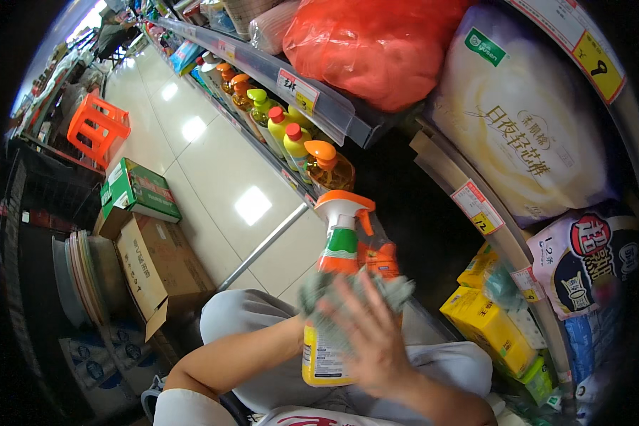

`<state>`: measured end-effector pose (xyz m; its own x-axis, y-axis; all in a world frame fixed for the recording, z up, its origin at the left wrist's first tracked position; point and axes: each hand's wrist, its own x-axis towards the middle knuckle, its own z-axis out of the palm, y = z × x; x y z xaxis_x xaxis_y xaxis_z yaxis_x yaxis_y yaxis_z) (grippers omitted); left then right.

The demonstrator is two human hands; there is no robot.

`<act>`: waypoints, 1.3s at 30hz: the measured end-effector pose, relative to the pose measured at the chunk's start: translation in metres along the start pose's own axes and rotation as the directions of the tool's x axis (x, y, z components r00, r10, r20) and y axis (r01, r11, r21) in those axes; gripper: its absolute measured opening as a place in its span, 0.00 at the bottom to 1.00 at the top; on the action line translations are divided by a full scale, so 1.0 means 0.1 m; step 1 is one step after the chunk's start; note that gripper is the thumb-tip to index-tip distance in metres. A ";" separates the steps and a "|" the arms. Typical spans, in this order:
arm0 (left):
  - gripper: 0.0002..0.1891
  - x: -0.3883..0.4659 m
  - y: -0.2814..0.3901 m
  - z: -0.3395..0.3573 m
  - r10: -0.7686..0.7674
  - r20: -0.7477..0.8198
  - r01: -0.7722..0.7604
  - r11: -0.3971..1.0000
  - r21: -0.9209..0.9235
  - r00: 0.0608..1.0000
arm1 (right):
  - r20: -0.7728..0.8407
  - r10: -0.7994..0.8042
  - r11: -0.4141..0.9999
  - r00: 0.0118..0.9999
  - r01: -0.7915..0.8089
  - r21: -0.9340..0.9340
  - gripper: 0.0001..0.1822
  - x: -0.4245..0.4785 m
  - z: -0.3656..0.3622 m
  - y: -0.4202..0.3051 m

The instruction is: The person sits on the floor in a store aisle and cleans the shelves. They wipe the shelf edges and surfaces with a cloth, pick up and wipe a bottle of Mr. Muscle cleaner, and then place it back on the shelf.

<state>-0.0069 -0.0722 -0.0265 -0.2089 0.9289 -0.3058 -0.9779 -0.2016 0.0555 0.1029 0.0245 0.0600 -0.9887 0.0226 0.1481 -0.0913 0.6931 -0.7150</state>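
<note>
A trigger spray bottle (340, 242) with an orange and white head stands tilted over my lap. Its lower part (325, 357) bears a yellow label with small print. My left hand (298, 331) reaches behind the bottle and supports it; its fingers are hidden by the bottle and the cloth. A grey-green cloth (319, 298) is wrapped around the bottle's middle. My right hand (375, 341), blurred and with fingers spread, presses that cloth against the bottle. Just behind, an orange bottle (382, 261) is partly covered by the cloth.
Pump and cap bottles (298, 144) line the low shelf ahead. Right-hand shelves hold packs of tissue (522, 128) and yellow packs (484, 325). To the left are an open cardboard box (160, 261), a green carton (144, 189) and an orange stool (98, 128). A person (112, 37) is far off.
</note>
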 end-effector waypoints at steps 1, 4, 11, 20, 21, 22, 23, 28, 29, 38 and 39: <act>0.27 -0.04 0.03 0.02 0.017 -0.007 -0.017 1.000 0.005 1.000 | 0.075 -0.079 0.997 0.994 0.079 -0.007 0.36 -0.04 0.07 -0.11; 0.27 0.01 0.08 -0.02 0.028 -0.002 -0.028 1.000 -0.004 1.000 | 0.112 -0.260 0.964 0.959 0.264 -0.027 0.24 -0.16 0.12 -0.25; 0.27 0.06 0.21 -0.14 0.108 0.021 -0.107 0.993 -0.048 0.994 | 0.025 -0.307 0.945 0.952 0.307 -0.114 0.22 -0.41 0.02 -0.01; 0.29 -0.04 0.26 0.02 0.123 0.017 -0.121 0.990 -0.076 0.992 | 0.095 0.623 0.249 0.777 -0.312 0.917 0.21 -0.48 -0.03 0.22; 0.30 -0.07 0.24 0.04 0.113 0.013 -0.112 0.991 -0.077 0.994 | 0.159 0.605 0.107 0.780 -0.277 0.955 0.21 -0.48 -0.02 0.24; 0.30 -0.09 0.24 0.06 0.108 0.007 -0.107 0.991 -0.075 0.994 | 0.126 0.583 0.192 0.803 -0.286 0.939 0.21 -0.43 -0.04 0.23; 0.31 -0.10 0.24 0.07 0.106 -0.001 -0.106 0.992 -0.067 0.994 | 0.096 0.558 0.275 0.824 -0.292 0.916 0.22 -0.37 -0.07 0.19; 0.32 -0.10 0.41 0.29 0.093 0.002 -0.093 0.996 -0.018 0.996 | -0.066 0.630 0.339 0.774 -0.197 0.920 0.23 -0.33 -0.11 0.19; 0.33 -0.11 0.45 0.36 0.097 -0.033 -0.096 0.995 0.032 0.995 | -0.097 0.629 0.378 0.771 -0.195 0.905 0.22 -0.30 -0.14 0.22; 0.25 -0.11 0.32 0.52 0.264 -0.472 0.120 0.761 0.638 0.841 | -0.293 0.565 0.784 0.772 -0.391 0.482 0.23 -0.42 -0.12 0.38; 0.25 -0.09 0.31 0.55 0.269 -0.470 0.129 0.743 0.657 0.841 | -0.332 0.486 0.850 0.809 -0.348 0.395 0.23 -0.39 -0.17 0.41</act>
<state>-0.0357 -0.0697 0.0306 -0.4339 0.5808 -0.6887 -0.7602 0.1742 0.6259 0.1393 0.0645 0.0364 -0.8046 0.5938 -0.0008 0.2198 0.2965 -0.9294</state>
